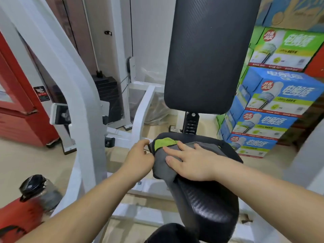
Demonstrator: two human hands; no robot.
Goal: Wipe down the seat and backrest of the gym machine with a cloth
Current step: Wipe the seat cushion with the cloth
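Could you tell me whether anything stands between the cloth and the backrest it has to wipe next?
Nothing visible does. The cloth lies on the seat under the flat right hand, its edge held by the left hand. The backrest rises just behind, its face uncovered; the black bracket sits below the pad.

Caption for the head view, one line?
Right hand presses a grey-and-green cloth on the black padded seat; left hand pinches its edge; black backrest behind.

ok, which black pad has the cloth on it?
The horizontal black textured seat pad, under the grey-and-green cloth that the right hand presses; the upright black backrest pad carries none.
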